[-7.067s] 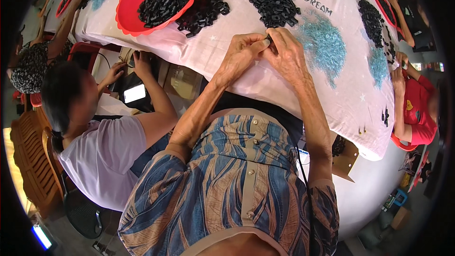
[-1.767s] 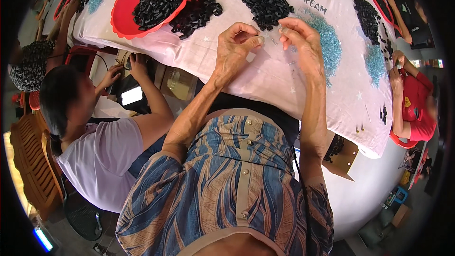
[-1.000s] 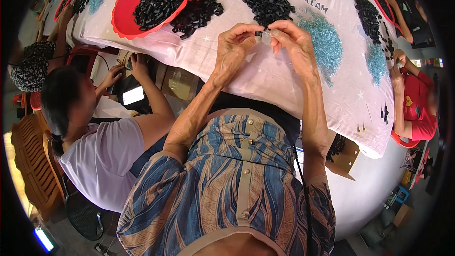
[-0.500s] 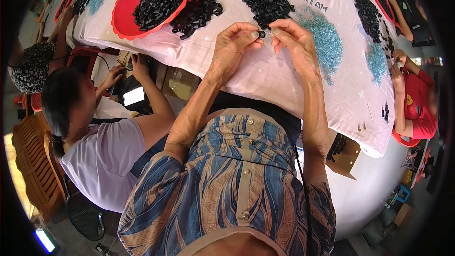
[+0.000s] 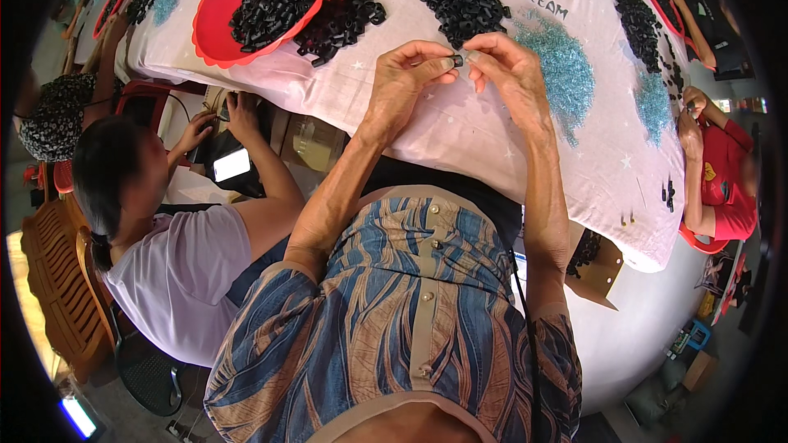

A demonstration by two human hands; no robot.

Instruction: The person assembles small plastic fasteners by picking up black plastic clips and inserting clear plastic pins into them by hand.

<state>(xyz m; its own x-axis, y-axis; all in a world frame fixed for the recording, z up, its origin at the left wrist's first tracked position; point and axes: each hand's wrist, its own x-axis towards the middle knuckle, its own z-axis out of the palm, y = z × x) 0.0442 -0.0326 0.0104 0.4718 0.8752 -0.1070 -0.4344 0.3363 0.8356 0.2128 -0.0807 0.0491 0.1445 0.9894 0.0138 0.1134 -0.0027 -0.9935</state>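
My left hand [image 5: 408,78] is closed in a pinch on a small black plastic piece [image 5: 456,60], which sticks out past the thumb tip. Close against it, the thumb and forefinger of my right hand [image 5: 504,70] are pinched together; what they hold is too small to make out. Both hands are just above the near part of the table. A long heap of similar black plastic pieces [image 5: 460,0] lies just beyond my fingers. To the right of my right hand spreads a heap of tiny pale-blue clear pieces [image 5: 562,74].
A red basin [image 5: 215,20] holding black pieces stands at the left on the pink tablecloth [image 5: 460,143], with a loose black pile [image 5: 345,20] beside it. A person in a pale top [image 5: 185,279] sits at my left. Another in red [image 5: 726,180] works at the right.
My hands stay in nearly the same place. The black piece now shows a little further out from my left fingertips, and my right fingers have shifted slightly against it.
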